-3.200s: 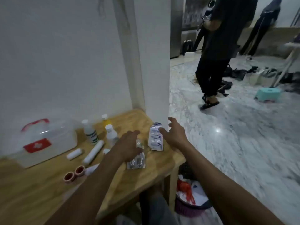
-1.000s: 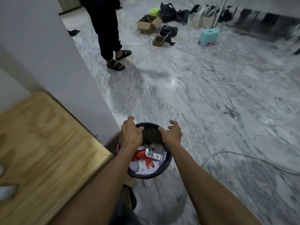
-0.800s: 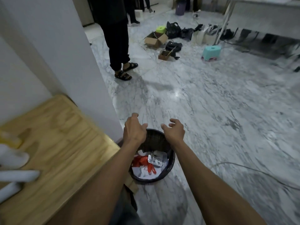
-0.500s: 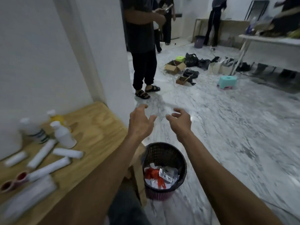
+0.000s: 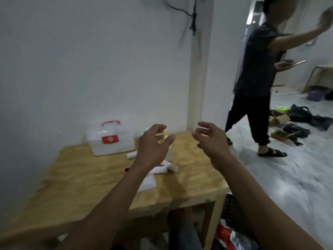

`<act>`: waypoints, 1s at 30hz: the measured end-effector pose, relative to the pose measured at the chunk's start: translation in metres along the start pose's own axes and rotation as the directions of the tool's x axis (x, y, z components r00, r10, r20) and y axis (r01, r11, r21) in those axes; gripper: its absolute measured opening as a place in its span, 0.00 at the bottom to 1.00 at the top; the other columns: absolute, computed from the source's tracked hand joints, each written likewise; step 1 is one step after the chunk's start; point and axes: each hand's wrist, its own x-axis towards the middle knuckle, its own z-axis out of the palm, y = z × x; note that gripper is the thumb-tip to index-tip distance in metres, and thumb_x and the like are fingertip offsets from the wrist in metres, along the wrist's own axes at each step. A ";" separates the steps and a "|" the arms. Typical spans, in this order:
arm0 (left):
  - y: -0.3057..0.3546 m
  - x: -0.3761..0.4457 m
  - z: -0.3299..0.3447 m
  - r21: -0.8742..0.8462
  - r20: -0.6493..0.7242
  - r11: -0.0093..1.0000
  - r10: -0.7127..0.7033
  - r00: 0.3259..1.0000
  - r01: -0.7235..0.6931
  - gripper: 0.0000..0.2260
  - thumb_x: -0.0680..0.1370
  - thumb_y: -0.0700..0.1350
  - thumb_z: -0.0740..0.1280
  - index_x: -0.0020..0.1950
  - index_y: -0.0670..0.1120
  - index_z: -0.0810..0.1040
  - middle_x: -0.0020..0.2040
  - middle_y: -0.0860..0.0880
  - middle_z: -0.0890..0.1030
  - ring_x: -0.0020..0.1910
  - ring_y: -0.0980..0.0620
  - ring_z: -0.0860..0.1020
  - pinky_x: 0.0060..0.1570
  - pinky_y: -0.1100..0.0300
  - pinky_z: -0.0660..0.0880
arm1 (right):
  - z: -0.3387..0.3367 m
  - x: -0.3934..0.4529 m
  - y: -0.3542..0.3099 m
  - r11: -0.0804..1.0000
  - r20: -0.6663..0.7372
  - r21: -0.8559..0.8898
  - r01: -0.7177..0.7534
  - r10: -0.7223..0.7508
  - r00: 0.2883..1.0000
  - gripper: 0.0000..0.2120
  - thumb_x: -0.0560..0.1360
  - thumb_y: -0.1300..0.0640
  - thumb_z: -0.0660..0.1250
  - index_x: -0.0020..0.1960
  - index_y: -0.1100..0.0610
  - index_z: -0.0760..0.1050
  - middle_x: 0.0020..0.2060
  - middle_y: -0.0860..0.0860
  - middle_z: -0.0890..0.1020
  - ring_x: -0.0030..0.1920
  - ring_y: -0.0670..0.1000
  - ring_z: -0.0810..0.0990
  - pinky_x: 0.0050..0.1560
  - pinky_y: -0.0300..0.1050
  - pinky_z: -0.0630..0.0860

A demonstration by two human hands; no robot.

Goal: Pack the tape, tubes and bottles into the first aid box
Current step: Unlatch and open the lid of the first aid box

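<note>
The clear first aid box [image 5: 110, 141] with a red handle and red cross label stands shut at the back of the wooden table [image 5: 75, 179], against the wall. White tubes [image 5: 169, 166] lie in front of it, partly behind my left arm. A small white roll [image 5: 131, 155] and a red-rimmed tape roll [image 5: 126, 170] lie nearby. A yellow-capped bottle [image 5: 161, 139] shows between my left fingers, behind them. My left hand [image 5: 153, 145] and my right hand [image 5: 210, 141] hover above the table, fingers spread, holding nothing.
A white flat pack [image 5: 147, 183] lies near the table's front. A dark waste basket [image 5: 234, 230] with wrappers sits on the floor at the table's right corner. A person in dark clothes [image 5: 255, 83] stands on the marble floor to the right, with boxes and bags [image 5: 292, 121] behind.
The view has swung from the waste basket back up to the table. Both hands rose from over the basket and now hover above the tabletop, empty.
</note>
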 end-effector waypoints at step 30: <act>-0.213 0.108 -0.187 0.156 -0.332 0.898 -0.344 0.878 0.411 0.31 0.77 0.63 0.63 0.76 0.54 0.61 0.75 0.46 0.67 0.69 0.41 0.71 0.64 0.42 0.73 | 0.308 0.071 0.052 0.968 0.229 -0.249 0.014 0.045 0.972 0.28 0.80 0.41 0.58 0.77 0.48 0.59 0.77 0.49 0.62 0.75 0.53 0.62 0.74 0.55 0.63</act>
